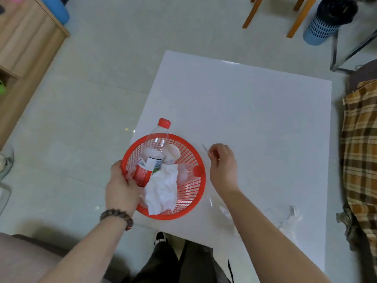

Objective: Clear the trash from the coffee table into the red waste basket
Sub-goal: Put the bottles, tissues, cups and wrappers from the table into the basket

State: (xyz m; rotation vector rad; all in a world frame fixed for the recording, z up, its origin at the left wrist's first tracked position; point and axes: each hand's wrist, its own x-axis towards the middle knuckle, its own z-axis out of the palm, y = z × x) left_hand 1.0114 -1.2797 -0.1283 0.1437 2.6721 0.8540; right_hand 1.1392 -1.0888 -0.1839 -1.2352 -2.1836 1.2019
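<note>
**Basket held at the table's near-left edge, thin stick pinched in your right hand**

Your left hand [122, 186] grips the red waste basket [191, 193] by its left rim, fingers curled over the edge and the thumb on the outside. A dark beaded bracelet [116, 216] sits on that wrist. The basket overhangs the left edge of the white coffee table [255, 111], close to its near-left corner.

Inside the basket, a clear plastic bottle [158, 144] with a red cap leans so that its neck and cap rise past the far rim. A crumpled white tissue [163, 188] lies over the near half, draped toward the near rim. Beside the bottle a red wrapper [141, 174] rests against the left wall, touching your fingers there. Pale, see-through pieces lie under and around these; what they are is hard to tell.

Your right hand [223, 166] is over the table just beside the basket's right rim. Its fingers are drawn together, the thumb and forefinger pinching a thin pale stick [205, 149] that points away toward the far-left.

On the near edge of the table, right of your right forearm, scraps of white crumpled paper [290, 218] lie on the surface. A smaller clear scrap [224, 211] lies next to the forearm on its left side.
</note>
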